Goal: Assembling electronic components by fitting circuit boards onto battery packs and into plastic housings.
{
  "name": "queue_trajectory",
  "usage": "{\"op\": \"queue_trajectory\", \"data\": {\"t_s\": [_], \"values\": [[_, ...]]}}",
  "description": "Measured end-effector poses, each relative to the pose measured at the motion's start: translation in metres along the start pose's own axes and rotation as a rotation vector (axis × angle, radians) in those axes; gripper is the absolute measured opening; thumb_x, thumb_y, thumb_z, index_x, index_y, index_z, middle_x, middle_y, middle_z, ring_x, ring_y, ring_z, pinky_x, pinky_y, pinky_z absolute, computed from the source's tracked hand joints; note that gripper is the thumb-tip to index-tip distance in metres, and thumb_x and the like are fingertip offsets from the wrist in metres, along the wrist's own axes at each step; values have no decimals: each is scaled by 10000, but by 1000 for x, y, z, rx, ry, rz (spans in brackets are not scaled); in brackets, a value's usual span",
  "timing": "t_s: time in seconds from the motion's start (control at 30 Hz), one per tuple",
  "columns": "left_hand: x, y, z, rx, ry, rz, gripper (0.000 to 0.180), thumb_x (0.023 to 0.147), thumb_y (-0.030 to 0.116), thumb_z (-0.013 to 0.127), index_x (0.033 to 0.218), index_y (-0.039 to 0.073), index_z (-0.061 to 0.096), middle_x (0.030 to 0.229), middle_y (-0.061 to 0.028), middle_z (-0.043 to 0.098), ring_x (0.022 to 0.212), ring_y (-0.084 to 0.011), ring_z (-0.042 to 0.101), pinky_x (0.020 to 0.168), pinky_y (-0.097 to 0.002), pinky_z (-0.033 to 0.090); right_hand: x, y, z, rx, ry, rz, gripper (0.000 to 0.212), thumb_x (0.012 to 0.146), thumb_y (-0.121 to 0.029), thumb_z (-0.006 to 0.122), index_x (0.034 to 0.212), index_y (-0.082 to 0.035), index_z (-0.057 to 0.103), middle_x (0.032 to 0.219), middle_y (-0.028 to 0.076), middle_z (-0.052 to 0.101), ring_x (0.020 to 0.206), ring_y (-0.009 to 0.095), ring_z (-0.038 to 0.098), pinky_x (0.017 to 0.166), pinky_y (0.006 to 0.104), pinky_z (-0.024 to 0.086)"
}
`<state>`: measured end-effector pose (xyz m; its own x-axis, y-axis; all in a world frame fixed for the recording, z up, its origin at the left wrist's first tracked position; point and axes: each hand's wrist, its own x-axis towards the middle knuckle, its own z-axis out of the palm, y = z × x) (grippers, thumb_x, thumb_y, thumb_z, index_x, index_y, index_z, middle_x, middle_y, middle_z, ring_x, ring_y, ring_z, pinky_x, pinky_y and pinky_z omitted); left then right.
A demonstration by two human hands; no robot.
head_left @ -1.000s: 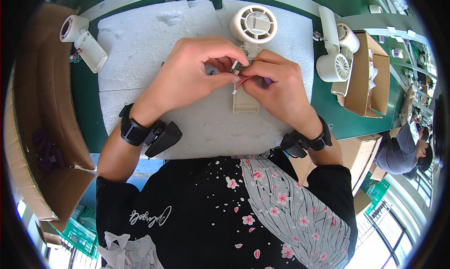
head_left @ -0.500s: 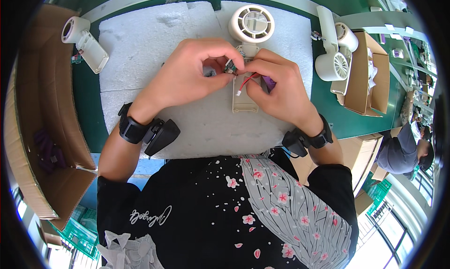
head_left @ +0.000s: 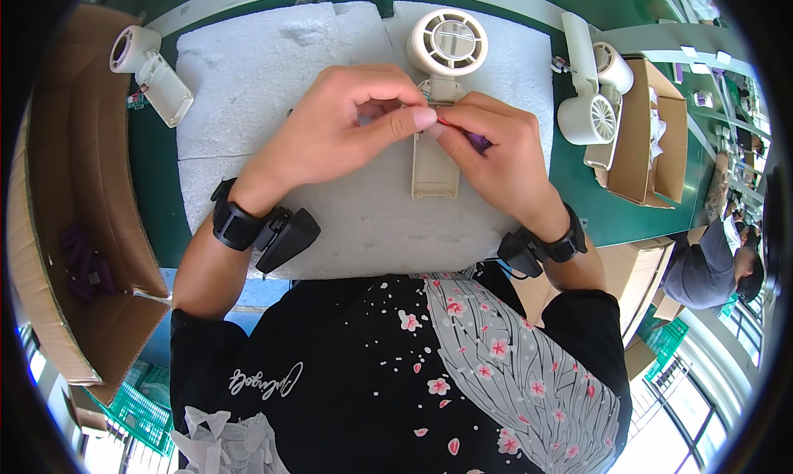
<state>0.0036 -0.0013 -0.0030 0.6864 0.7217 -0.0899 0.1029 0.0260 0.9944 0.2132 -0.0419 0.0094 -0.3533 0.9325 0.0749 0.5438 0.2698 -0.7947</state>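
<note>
Your left hand (head_left: 334, 135) and right hand (head_left: 496, 152) pinch 1 beige handheld fan (head_left: 442, 85); 3 more fans ring the white foam mat (head_left: 273, 77) on the green bench (head_left: 157, 168).

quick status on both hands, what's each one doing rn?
Left hand: closed in a pinch at the top of the beige fan handle.
Right hand: closed, pinching a red wire, a purple part under its fingers.

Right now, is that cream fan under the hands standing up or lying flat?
Lying flat: the cream fan lies lengthwise on the white foam pad, its round grille facing up.
</note>
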Motion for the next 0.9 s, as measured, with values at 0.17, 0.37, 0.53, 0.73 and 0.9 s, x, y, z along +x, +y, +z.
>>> {"op": "queue_trajectory", "data": {"t_s": [0.17,0.37,0.53,0.73,0.9], "values": [[1,0,3,-179,58,-95,130,906,106,651,926,-22,639,871,-38,597,768,-95,566,665,-237,474,-1,0,2,98,77,34,87,810,-43,717,895,-24,708,791,71,635,617,133,566,538,256,433],[0,-1,-1,-179,23,-140,96,891,64,661,935,-20,646,908,-38,610,776,-101,579,677,-236,485,-1,4,2,51,69,-27,93,808,-58,733,893,-26,711,893,59,581,645,116,544,551,239,422],[0,-1,-7,-125,39,-183,99,858,12,682,951,1,651,920,-23,632,794,-90,602,692,-225,497,0,5,3,102,38,34,85,805,-44,731,883,-19,709,904,45,518,646,108,517,555,234,402],[1,-1,-12,-154,3,-177,220,820,-55,681,1024,19,641,955,-26,653,836,-89,635,741,-224,525,0,7,3,117,-30,47,83,789,-20,733,864,-3,704,914,40,481,669,116,507,563,243,384],[2,0,-16,-145,-29,-206,270,810,-72,676,1061,19,633,970,-37,658,861,-94,644,772,-228,536,1,7,5,112,-35,50,82,779,-8,734,851,6,699,914,42,475,682,120,508,571,248,386]]}}
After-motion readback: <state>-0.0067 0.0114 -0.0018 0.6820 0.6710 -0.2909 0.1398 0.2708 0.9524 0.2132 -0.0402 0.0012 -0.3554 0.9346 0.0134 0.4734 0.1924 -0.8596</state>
